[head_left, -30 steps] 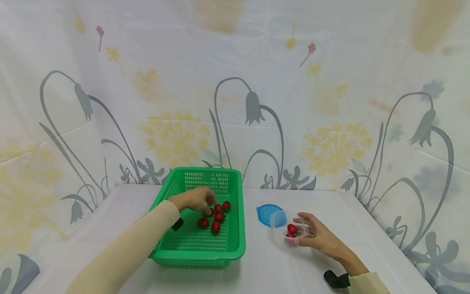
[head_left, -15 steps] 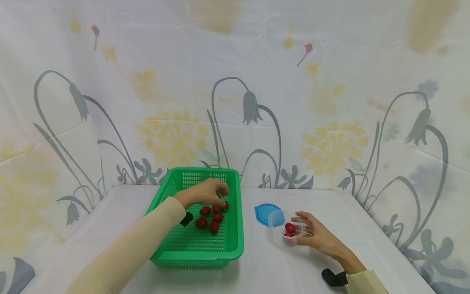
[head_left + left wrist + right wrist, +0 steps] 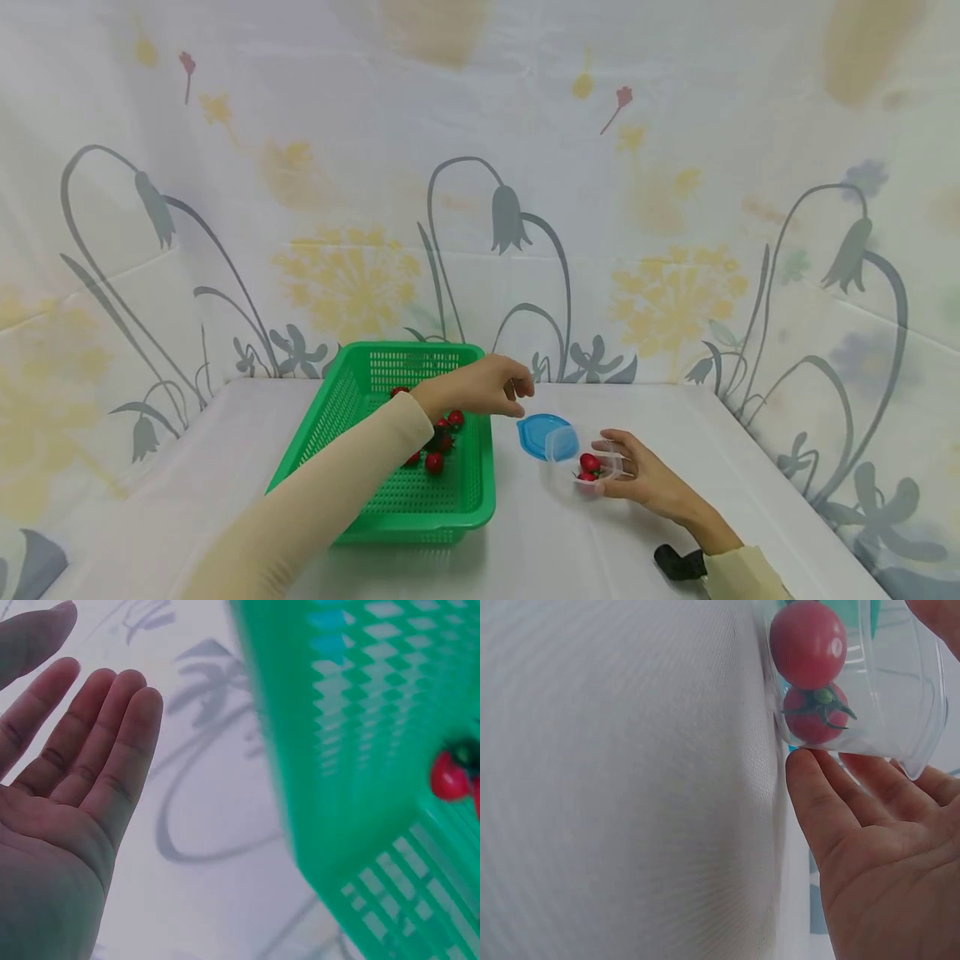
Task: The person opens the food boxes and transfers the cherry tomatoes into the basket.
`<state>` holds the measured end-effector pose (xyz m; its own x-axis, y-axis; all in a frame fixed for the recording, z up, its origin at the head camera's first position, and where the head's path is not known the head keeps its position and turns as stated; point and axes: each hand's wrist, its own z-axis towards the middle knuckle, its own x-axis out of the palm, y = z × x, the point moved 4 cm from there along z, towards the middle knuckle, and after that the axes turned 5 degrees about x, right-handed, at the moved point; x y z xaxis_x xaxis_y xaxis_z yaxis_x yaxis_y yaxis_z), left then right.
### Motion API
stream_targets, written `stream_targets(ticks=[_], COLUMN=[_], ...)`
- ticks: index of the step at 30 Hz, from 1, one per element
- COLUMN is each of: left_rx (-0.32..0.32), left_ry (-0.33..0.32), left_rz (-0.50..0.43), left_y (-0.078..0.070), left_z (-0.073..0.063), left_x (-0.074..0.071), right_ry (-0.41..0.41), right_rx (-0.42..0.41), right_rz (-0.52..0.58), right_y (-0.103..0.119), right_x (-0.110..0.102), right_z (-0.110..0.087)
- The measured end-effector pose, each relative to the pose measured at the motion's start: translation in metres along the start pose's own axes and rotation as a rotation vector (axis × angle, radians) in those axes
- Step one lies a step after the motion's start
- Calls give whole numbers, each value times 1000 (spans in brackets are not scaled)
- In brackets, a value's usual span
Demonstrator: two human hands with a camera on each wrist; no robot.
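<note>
My left hand (image 3: pixel 480 387) hovers over the right rim of a green plastic basket (image 3: pixel 408 522). In the left wrist view its fingers extend fairly straight, and nothing shows in the palm (image 3: pixel 52 825). Cherry tomatoes (image 3: pixel 434 463) lie in the basket, some hidden behind the left forearm. My right hand (image 3: pixel 648 483) holds a small clear plastic container (image 3: pixel 562 477), thumb on one side and fingers on the other. Two tomatoes (image 3: pixel 808 645) sit inside it, one showing its green stem end.
A blue lid (image 3: pixel 540 435) lies on the white cloth just behind the clear container, partly overlapped by it. The basket stands to the left on the same cloth (image 3: pixel 555 550). A flower-print backdrop (image 3: pixel 645 208) rises behind everything.
My left hand has travelled right, from above the tomatoes in the basket to its right rim. The right hand and the container stay in place; the head view shifts slightly.
</note>
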<state>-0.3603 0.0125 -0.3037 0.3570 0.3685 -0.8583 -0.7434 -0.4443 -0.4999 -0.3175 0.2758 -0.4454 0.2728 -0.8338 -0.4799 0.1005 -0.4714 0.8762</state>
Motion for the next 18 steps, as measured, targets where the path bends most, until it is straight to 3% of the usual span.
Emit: stream_targets(ticks=[10,18], left_rx=[41,-1], left_ry=[83,121], left_rz=[27,21], left_y=[-33,-34], left_z=[36,54], left_x=[23,45], right_ry=[31,47], right_rx=[-17,-38], right_rz=[48,31], right_y=[3,3], right_x=[0,-1], right_z=[-1,-2])
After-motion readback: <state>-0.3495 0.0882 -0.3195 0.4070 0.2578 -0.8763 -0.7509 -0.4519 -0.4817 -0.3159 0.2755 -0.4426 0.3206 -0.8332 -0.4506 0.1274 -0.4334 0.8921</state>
